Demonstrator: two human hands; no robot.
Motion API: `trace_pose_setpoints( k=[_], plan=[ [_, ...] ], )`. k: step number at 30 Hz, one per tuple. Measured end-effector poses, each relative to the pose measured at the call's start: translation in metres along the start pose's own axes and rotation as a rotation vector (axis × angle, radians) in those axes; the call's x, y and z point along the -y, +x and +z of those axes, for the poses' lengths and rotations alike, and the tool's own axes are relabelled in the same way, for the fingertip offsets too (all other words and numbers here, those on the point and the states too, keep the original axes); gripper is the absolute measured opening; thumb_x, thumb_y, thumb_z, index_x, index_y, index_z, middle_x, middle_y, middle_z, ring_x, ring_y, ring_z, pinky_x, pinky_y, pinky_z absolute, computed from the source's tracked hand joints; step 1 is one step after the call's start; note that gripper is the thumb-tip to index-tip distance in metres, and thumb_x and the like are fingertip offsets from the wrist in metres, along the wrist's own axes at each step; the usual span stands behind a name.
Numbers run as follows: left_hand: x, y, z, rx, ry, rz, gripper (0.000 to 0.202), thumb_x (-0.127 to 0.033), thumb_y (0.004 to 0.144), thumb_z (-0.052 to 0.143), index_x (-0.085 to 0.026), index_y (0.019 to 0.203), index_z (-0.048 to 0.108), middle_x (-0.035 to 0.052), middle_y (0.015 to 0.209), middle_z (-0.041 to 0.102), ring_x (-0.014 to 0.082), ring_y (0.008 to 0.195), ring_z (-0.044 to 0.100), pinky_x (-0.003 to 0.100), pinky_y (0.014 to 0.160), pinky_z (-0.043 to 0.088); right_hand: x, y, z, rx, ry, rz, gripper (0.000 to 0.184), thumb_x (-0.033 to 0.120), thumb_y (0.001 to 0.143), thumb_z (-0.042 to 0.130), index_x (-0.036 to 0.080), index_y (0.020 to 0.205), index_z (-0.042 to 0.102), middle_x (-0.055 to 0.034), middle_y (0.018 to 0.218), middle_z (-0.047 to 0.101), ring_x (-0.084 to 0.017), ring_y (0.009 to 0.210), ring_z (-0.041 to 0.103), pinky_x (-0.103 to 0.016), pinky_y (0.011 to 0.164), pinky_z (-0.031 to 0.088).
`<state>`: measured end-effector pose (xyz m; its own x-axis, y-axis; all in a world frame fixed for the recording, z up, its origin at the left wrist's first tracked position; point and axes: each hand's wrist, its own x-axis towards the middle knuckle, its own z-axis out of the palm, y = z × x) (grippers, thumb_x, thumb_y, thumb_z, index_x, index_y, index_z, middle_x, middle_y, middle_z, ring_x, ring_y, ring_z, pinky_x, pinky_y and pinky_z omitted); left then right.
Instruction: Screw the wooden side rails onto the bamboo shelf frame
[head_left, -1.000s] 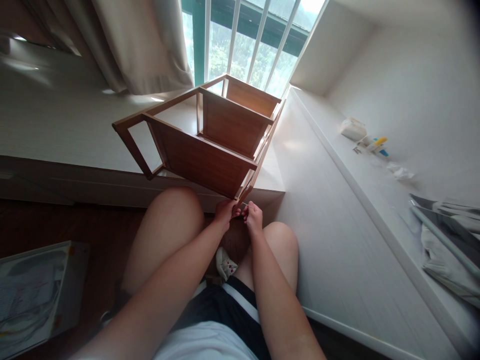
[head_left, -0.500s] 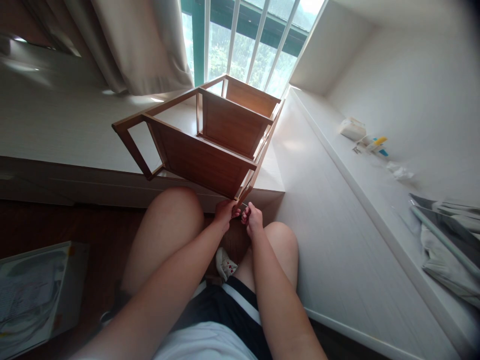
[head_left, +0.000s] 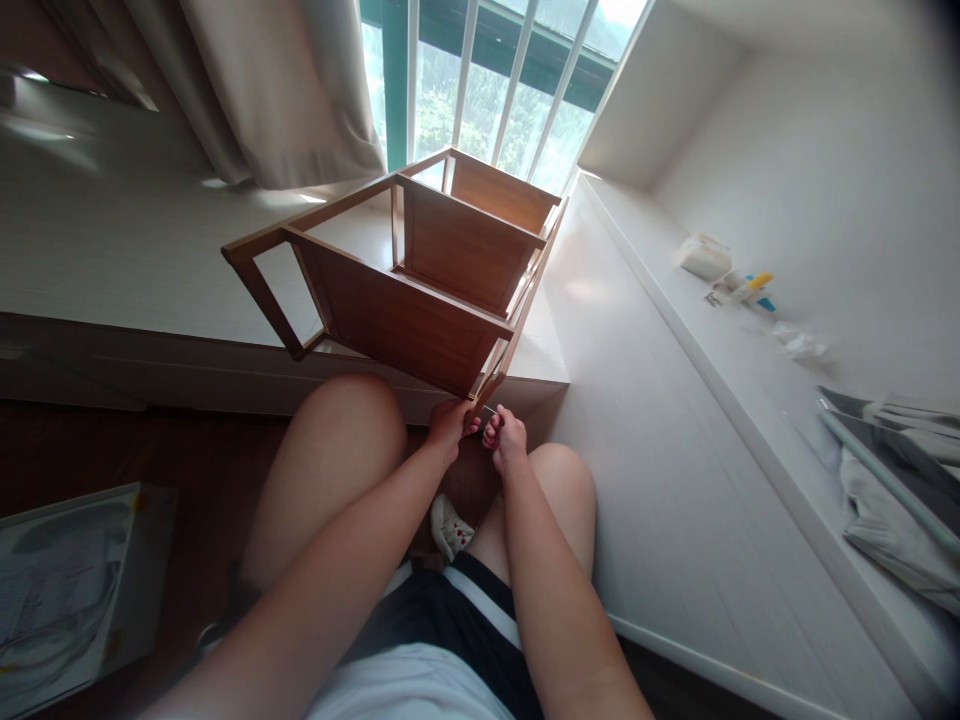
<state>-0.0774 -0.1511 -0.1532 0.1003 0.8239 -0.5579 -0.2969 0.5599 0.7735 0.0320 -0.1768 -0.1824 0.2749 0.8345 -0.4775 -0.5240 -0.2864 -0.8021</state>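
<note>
A brown wooden shelf rack (head_left: 420, 290) lies on its side across the white platform (head_left: 112, 260), its near corner hanging over the edge. My left hand (head_left: 448, 425) is closed around that near bottom corner of the frame. Right beside it, my right hand (head_left: 506, 435) is closed in a pinch on a thin metal tool (head_left: 487, 410) whose tip meets the same corner. The tool is too small to name. My bare knees sit on either side below the hands.
A white ledge (head_left: 750, 340) on the right carries a small white box (head_left: 705, 257), a yellow and blue item (head_left: 754, 287) and grey cloth (head_left: 892, 470). A curtain (head_left: 285, 80) hangs by the barred window. A printed sheet (head_left: 60, 590) lies on the dark floor at left.
Almost nothing differs. My right hand has shifted very slightly at the shelf corner; the shelf and my left hand stay where they were.
</note>
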Motion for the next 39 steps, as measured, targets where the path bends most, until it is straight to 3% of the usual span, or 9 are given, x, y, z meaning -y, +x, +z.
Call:
trace_pose_setpoints(
  k=[6,14,24,29,39],
  plan=[
    [-0.001,-0.0012,0.001,-0.006,-0.006,0.001,0.017,-0.029,0.094,0.065,-0.012,0.093,0.066,0.0001,0.081,0.066,0.0083,0.062,0.06,0.021,0.056,0.051,-0.0035,0.0013,-0.0004,-0.072,-0.034,-0.106,0.036,0.049,0.083,0.061,0.02,0.066,0.049,0.0052,0.046,0.049,-0.007,0.033,0.037,-0.019,0.032,0.024],
    [-0.0031,-0.0035,0.0014,-0.008,0.0,0.001,0.017,-0.028,0.093,0.066,-0.012,0.093,0.066,0.0005,0.082,0.067,0.0082,0.062,0.059,0.021,0.055,0.05,-0.0069,0.005,-0.0015,-0.147,-0.078,-0.25,0.029,0.045,0.077,0.068,0.019,0.079,0.056,0.0062,0.053,0.057,-0.006,0.036,0.04,-0.016,0.031,0.03],
    [-0.0019,-0.0029,0.0006,-0.01,-0.024,0.006,0.016,-0.027,0.091,0.068,-0.012,0.092,0.067,0.0008,0.081,0.068,0.008,0.061,0.059,0.019,0.052,0.047,-0.0046,0.0023,-0.0004,-0.162,-0.039,-0.238,0.027,0.04,0.076,0.063,0.019,0.092,0.056,0.0053,0.058,0.06,-0.007,0.038,0.044,-0.017,0.032,0.03],
    [-0.0026,-0.0038,0.0011,-0.007,-0.031,0.004,0.014,-0.025,0.091,0.067,-0.012,0.092,0.067,0.0009,0.083,0.069,0.0076,0.059,0.058,0.019,0.052,0.046,-0.0026,0.0003,-0.0002,-0.182,-0.018,-0.259,0.028,0.029,0.072,0.056,0.022,0.099,0.053,0.0063,0.06,0.06,-0.008,0.039,0.045,-0.016,0.033,0.03],
    [-0.0017,-0.0034,0.0012,-0.006,-0.037,0.002,0.014,-0.025,0.092,0.066,-0.011,0.092,0.067,0.001,0.084,0.068,0.0073,0.06,0.058,0.019,0.052,0.047,-0.0035,-0.0008,0.0001,-0.183,-0.021,-0.31,0.032,0.023,0.066,0.055,0.023,0.097,0.05,0.0072,0.064,0.057,-0.007,0.04,0.044,-0.015,0.033,0.03]
  ],
)
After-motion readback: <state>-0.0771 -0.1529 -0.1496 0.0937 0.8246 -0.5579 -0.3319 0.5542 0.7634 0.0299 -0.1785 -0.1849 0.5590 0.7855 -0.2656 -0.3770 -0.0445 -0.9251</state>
